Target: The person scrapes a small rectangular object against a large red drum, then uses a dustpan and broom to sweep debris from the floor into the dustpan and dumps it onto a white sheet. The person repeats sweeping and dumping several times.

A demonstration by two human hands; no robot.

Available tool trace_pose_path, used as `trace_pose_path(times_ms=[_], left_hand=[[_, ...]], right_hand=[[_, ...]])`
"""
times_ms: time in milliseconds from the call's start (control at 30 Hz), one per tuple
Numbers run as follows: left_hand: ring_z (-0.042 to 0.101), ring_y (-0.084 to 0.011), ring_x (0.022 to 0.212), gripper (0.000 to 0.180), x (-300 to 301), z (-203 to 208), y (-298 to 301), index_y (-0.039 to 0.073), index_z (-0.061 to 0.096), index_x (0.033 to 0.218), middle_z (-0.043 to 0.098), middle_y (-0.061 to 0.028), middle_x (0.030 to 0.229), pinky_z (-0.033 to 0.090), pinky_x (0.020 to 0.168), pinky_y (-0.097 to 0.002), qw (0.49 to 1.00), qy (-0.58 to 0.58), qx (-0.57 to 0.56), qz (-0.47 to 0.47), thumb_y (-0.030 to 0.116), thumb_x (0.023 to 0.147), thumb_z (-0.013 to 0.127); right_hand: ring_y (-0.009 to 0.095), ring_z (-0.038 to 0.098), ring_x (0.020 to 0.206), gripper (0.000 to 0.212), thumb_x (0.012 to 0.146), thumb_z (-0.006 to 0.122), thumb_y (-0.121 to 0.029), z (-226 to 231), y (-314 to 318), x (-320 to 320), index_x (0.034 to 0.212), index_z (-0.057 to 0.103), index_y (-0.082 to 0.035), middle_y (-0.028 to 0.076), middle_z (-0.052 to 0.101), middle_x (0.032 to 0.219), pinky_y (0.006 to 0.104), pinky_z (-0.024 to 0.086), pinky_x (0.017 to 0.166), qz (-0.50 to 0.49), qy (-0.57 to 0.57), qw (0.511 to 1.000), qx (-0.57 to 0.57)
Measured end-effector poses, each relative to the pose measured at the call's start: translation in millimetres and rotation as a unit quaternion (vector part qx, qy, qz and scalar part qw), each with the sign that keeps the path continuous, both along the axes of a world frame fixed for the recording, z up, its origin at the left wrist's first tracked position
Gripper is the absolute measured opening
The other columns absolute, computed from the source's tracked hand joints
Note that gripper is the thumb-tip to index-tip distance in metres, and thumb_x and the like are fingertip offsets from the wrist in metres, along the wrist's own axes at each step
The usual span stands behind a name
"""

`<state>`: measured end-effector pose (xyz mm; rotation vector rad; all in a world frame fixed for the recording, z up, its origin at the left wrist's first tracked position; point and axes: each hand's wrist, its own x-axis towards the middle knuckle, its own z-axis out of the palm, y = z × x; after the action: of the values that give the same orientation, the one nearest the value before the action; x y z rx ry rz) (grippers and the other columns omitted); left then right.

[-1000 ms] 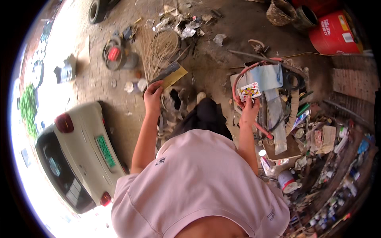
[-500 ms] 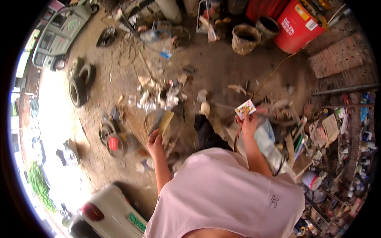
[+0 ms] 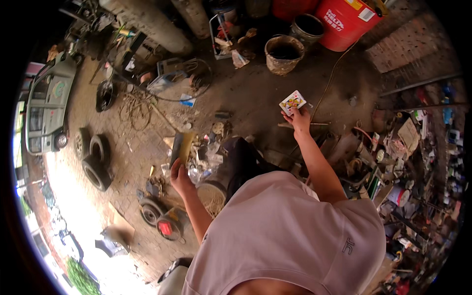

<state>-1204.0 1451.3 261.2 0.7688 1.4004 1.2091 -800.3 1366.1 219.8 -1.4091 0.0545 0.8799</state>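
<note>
My left hand [image 3: 180,178] is closed round the yellow handle [image 3: 180,147] of a straw broom; its bristles [image 3: 212,196] hang low by my pink shirt [image 3: 287,236], just beside my dark boot [image 3: 236,164]. A second ago I held that broom up ahead of me with the bristles fanned out above my hand; now it is turned down and pulled close in to my body, so the sweeping end is back near the ground.

My right hand [image 3: 299,119] is stretched forward, fingers pinching a small printed card [image 3: 292,102] by its lower edge. The card was near a heap of tools on my right before; now it is out over bare dirt floor [image 3: 255,93], well clear of that heap.

My view has swung a lot too. The white car [image 3: 46,105] that sat close at my lower left is now far off at the left edge, with 2 tyres [image 3: 94,160] between. Farther ahead stand a brown bucket [image 3: 284,53] and a red drum [image 3: 346,22], which were off at the upper right earlier.
</note>
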Motion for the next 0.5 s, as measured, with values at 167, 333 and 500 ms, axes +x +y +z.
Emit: trace_pose_path(times_ms=[167,333,500], left_hand=[[0.052,-0.0111,0.084,0.030,36,-30,101,0.000,0.057,0.108,0.058,-0.0045,0.100,0.041,0.069,-0.0202,0.998,-0.018,-0.054,-0.004,-0.004,0.080,0.050],[0.051,-0.0119,0.085,0.026,126,-58,234,-0.002,0.056,0.107,0.057,-0.0053,0.100,0.041,0.071,-0.0226,0.990,-0.009,-0.094,-0.105,0.001,0.083,0.049],[0.051,-0.0107,0.085,0.025,249,-27,325,0.000,0.057,0.106,0.057,-0.0048,0.102,0.041,0.071,-0.0222,0.965,0.050,-0.086,-0.243,-0.002,0.083,0.050]], right_hand=[[0.022,0.060,0.092,0.026,0.087,0.051,-0.013,-46,74,80,0.111,0.044,-0.006,0.009,0.058,0.104,0.0345,0.052,0.077,-0.024,0.057,0.998,-0.028],[0.017,0.059,0.089,0.022,0.085,0.057,-0.015,-108,139,149,0.104,0.051,-0.007,0.005,0.059,0.097,0.0336,0.051,0.076,-0.113,0.077,0.990,-0.031],[0.017,0.056,0.078,0.022,0.081,0.063,-0.024,-207,169,232,0.089,0.056,-0.005,0.006,0.057,0.083,0.0350,0.044,0.064,-0.080,-0.109,0.961,-0.243]])
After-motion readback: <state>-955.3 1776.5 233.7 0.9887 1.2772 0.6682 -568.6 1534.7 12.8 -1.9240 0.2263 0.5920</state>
